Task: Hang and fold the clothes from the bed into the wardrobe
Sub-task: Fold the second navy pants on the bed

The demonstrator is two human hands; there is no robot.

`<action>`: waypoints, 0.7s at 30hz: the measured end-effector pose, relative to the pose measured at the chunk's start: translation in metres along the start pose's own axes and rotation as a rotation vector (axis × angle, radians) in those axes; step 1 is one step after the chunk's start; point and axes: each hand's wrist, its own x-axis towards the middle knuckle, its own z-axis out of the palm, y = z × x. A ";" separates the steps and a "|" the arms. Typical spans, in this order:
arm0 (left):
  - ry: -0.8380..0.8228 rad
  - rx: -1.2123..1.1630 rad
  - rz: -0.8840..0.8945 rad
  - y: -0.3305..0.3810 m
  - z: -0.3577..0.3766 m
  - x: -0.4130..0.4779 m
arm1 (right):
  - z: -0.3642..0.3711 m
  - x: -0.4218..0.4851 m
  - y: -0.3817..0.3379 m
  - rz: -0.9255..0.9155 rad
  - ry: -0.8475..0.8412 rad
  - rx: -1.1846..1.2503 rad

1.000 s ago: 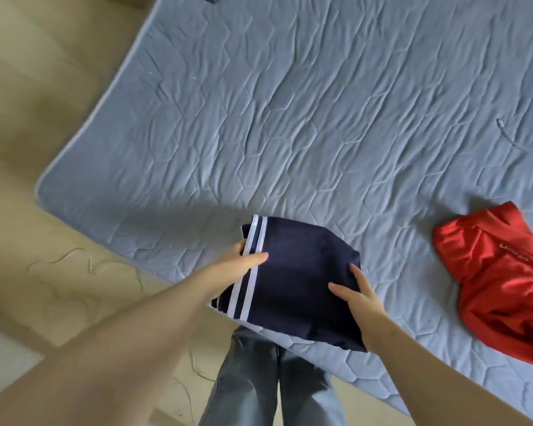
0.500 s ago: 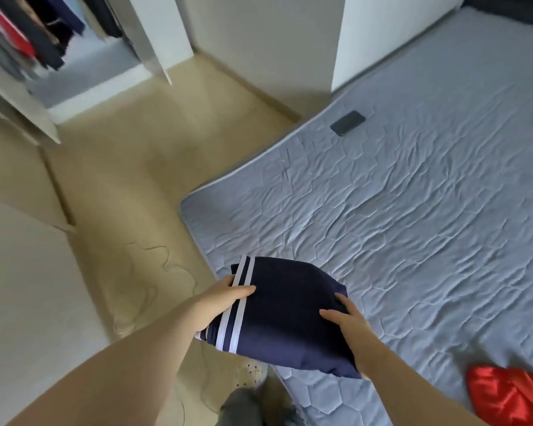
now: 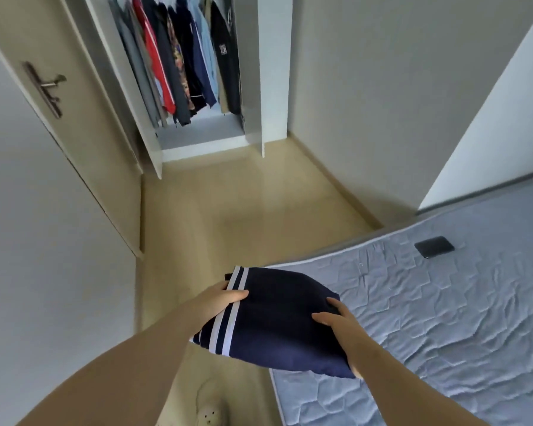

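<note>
Left grip point(image 3: 219, 302) and right grip point(image 3: 342, 329) each clamped on folded navy garment point(image 3: 277, 330), striped edge leftward; open wardrobe point(image 3: 203, 130) lay ahead, well apart.

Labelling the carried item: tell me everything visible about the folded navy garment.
The navy garment is folded into a thick, soft-looking fabric pad, with two white stripes along its left edge. It is held roughly flat, slightly tilted, in front of the person, over the bed's near corner and the floor. The left hand grips the striped edge, thumb on top; the right hand grips the opposite edge. Nothing else visibly touches it.
</note>
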 end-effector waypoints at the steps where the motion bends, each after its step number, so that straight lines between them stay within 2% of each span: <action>1: 0.005 -0.016 0.012 0.006 -0.019 0.009 | 0.014 0.012 -0.016 -0.020 -0.007 -0.018; 12: 0.144 -0.131 0.109 0.078 -0.230 0.093 | 0.178 0.138 -0.181 -0.162 -0.018 -0.068; 21: 0.261 -0.152 0.113 0.139 -0.344 0.168 | 0.260 0.240 -0.280 -0.175 -0.127 -0.045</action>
